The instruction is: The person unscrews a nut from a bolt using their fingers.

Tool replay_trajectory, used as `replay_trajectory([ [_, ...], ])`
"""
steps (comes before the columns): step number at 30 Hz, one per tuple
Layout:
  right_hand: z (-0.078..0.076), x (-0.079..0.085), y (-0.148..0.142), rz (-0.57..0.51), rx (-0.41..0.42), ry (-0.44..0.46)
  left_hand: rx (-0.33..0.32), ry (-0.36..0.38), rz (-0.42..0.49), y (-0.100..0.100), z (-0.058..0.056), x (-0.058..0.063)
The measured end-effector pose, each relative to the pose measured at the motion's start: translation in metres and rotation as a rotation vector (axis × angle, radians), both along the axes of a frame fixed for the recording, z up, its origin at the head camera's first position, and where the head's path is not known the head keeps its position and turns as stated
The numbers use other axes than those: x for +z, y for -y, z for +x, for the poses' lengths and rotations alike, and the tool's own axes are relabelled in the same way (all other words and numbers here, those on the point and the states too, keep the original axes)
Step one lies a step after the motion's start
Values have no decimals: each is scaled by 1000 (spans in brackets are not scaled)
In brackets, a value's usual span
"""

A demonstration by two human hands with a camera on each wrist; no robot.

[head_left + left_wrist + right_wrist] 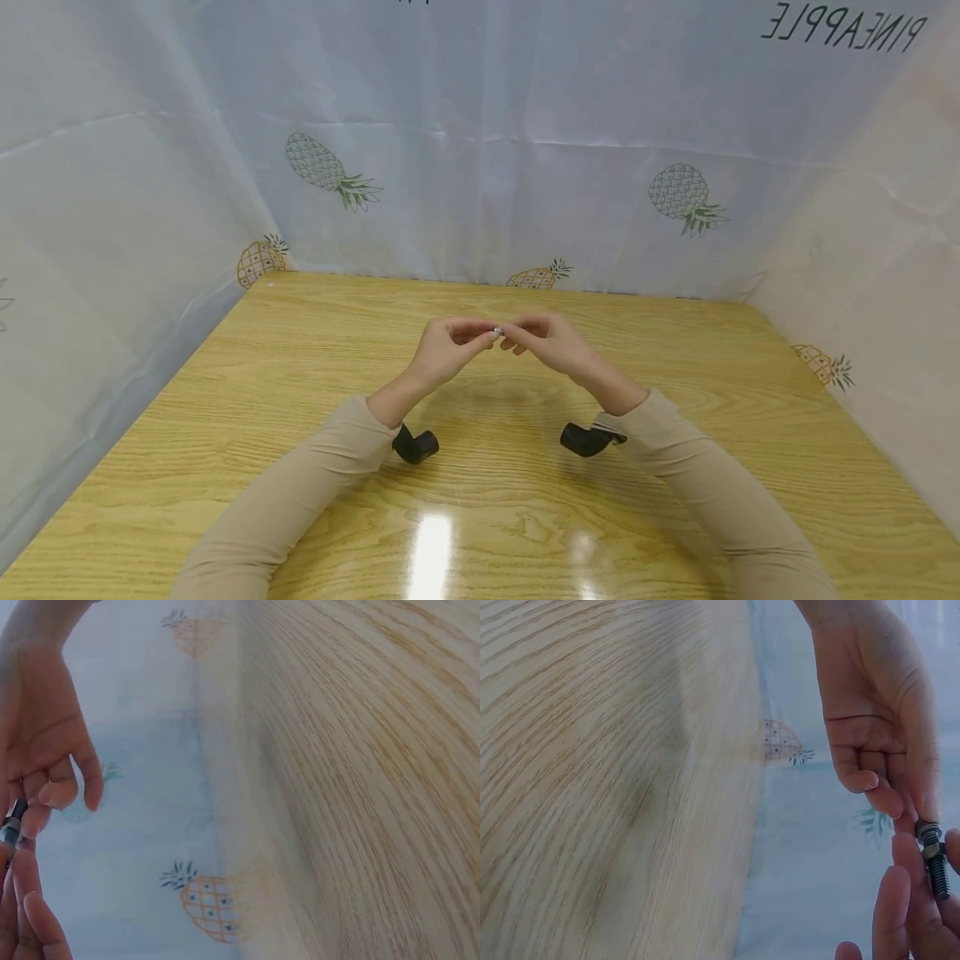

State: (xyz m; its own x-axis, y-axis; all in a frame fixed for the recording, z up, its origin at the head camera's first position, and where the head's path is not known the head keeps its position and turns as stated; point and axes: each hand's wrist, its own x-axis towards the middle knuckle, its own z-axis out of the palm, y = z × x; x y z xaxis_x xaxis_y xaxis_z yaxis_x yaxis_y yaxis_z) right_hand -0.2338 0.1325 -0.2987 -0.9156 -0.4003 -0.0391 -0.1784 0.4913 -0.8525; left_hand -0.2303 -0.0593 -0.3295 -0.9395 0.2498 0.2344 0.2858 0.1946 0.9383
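A small dark metal bolt (939, 881) is held between the two hands above the table, with a hex nut (933, 851) on its thread. My left hand (446, 348) pinches the bolt's head end between thumb and finger. From the other side, my right hand (551, 343) has its thumb and fingertips around the nut and threaded end. Both hands meet at fingertip height in front of me, other fingers loosely bent. In the left wrist view, the bolt shows only partly between the fingers at the left edge.
The wood-grain table (495, 500) spreads beneath both arms. White curtains (480, 208) printed with pineapples stand behind it and along both sides. Black wrist mounts (415, 446) hang below the beige sleeves (322, 467). A small white speck (271, 284) lies at the far left corner.
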Motion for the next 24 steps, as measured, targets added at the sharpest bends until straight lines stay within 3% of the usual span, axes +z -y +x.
replay_trajectory([
  [7, 0, 0, 1, -66, 7, -40, -11, -6, 25, 0, -1, -1],
  [16, 0, 0, 0, -22, 12, -2, -11, -21, 10, 0, -1, -1],
  [24, -3, -3, 0, -54, 1, -47, -9, -13, 29, 0, -2, -3],
])
